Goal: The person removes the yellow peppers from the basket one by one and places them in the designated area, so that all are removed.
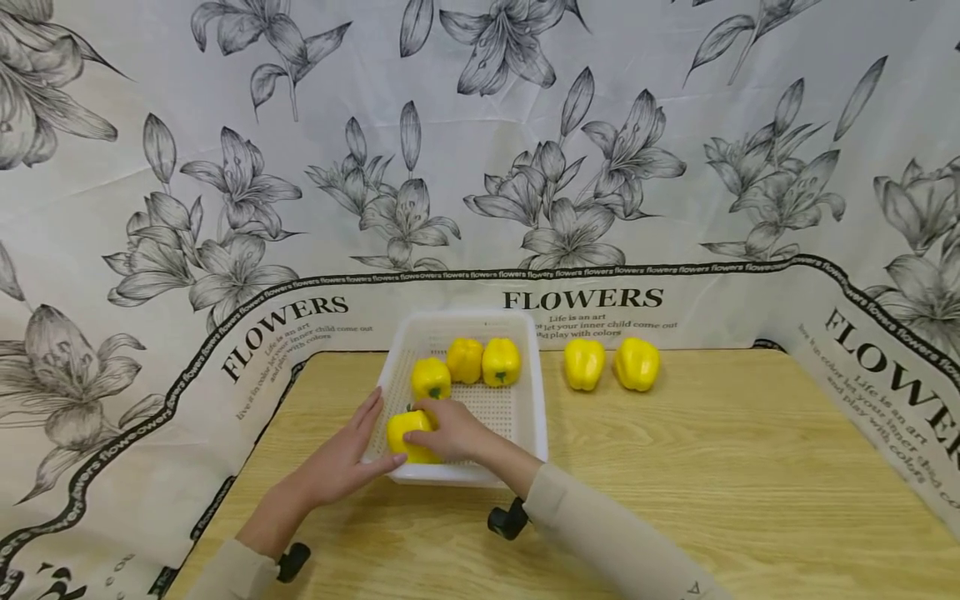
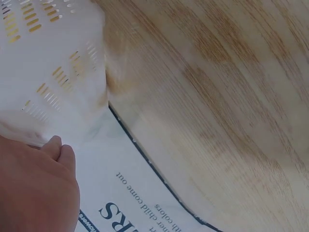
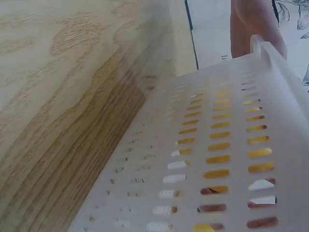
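The head view is bright, with shiny spots on yellow peppers (image 1: 585, 364) beyond the right fingers (image 1: 442, 409), but the wrist views are foggier, with the basket (image 2: 43, 58) blurry above the left fingers (image 2: 67, 158).

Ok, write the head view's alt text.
Fingers of a right hand grip a yellow pepper in a white basket with three others; the left hand touches the basket. Two more peppers lie to its right on the table.

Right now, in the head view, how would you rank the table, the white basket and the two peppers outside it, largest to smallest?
1. Table, largest by far.
2. White basket.
3. Left pepper and right pepper: they look about alike, so I leave them tied.
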Available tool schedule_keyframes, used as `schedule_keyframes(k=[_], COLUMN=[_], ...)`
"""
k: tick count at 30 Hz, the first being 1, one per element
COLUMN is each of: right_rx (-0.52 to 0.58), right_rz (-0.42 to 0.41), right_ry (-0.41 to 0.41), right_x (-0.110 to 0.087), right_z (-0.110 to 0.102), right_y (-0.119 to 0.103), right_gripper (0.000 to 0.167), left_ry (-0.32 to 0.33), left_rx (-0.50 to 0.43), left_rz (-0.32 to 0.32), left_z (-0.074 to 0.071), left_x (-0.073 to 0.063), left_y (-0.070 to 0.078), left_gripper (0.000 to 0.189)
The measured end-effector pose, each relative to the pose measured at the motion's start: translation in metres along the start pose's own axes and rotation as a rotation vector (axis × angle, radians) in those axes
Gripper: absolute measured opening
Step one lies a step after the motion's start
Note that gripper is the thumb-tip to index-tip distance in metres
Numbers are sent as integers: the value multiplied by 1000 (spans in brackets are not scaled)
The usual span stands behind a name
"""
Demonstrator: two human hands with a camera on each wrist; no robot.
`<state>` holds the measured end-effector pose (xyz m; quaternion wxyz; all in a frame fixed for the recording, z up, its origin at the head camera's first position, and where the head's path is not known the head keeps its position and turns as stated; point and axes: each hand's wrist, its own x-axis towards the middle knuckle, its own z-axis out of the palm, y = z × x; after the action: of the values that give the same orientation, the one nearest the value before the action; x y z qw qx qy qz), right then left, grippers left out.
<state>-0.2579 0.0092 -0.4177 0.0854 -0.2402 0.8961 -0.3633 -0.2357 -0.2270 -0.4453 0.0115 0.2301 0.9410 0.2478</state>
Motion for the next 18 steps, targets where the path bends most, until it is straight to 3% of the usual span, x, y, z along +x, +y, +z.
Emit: schedule_keyframes(k=[18], right_rx=[108], right_rz=[-58], right_ry=[57], right_x=[-44], right_z=[-46], right_y=[22], right_gripper=[56], left_ry=[27], left_rx=[10], left_rz=[-11], left_z=[0], left_x=[0], left_y=[4], left_gripper=[104])
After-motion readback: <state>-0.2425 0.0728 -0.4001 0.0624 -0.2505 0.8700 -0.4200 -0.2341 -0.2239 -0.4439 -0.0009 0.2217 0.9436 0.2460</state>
